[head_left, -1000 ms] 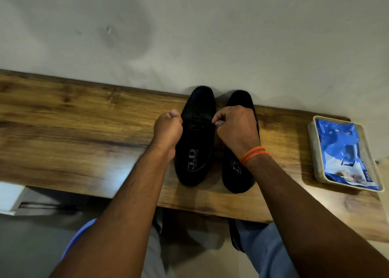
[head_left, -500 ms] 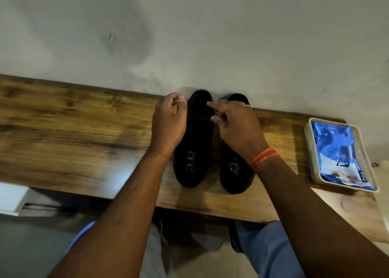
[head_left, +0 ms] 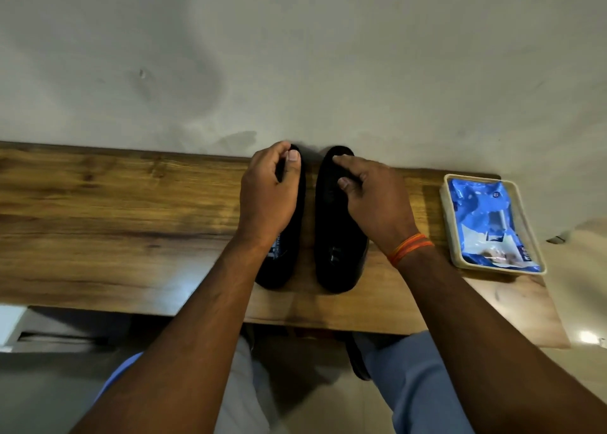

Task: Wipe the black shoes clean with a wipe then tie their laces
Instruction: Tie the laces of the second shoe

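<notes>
1. Two black shoes stand side by side on a wooden shelf (head_left: 115,210) in the middle of the frame, toes toward the wall (head_left: 295,56) at the top, a narrow gap of wood between them.
2. The left hand (head_left: 267,197) lies over the left shoe (head_left: 289,236), fingers curled round the toe end and the thumb pressed on top, so it grips that shoe.
3. The right hand (head_left: 374,200) rests on the right shoe (head_left: 338,236), fingers bent over the outer side near the toe and the thumb tucked on the upper; it grasps the shoe.
4. An orange band (head_left: 410,248) circles the right wrist.
5. At the right of the frame, well apart from the shoes, a pale tray (head_left: 448,217) sits on the shelf and holds a blue pack of wipes (head_left: 483,217).
6. Laces cannot be made out on either shoe.
7. Light blue trousers (head_left: 410,387) show at the bottom of the frame, below the shelf edge.
</notes>
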